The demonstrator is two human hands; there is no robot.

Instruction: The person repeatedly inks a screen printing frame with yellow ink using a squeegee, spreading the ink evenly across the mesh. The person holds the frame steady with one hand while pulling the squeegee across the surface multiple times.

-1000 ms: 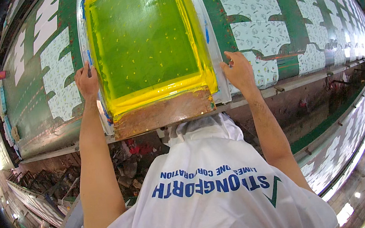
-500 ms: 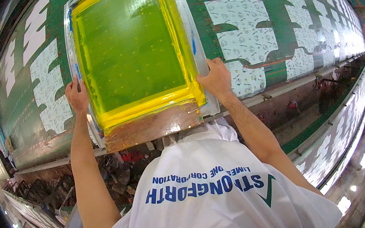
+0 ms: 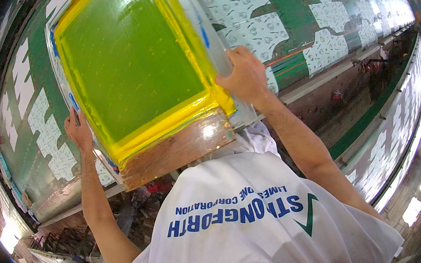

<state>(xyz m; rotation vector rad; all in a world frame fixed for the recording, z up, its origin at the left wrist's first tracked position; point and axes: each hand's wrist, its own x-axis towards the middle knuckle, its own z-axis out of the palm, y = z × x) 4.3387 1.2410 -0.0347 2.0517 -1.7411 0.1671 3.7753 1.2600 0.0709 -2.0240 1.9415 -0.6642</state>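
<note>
A large printing screen [image 3: 133, 67] with green mesh, yellow taped borders and a pale metal frame lies before me over a long green table. My left hand [image 3: 78, 130] is closed on the frame's left side, near its front corner. On the right side, my right hand [image 3: 247, 77] grips the frame with the thumb over the yellow edge and the fingers around the outside. A brown board [image 3: 178, 148] spans the screen's near end. The frame covers part of the table beneath it.
White printed fabric pieces [image 3: 324, 12] lie in rows on the green table [image 3: 294, 65], right of the screen, with more at left [image 3: 47, 134]. A rail [image 3: 338, 65] runs along the table's near edge. Another table with pale pieces [image 3: 399, 104] stands across the gap at right.
Relative to the table, the screen has moved right, now covering part of the nearest printed pieces. Both hands have kept hold of its frame. My view has also turned.
</note>
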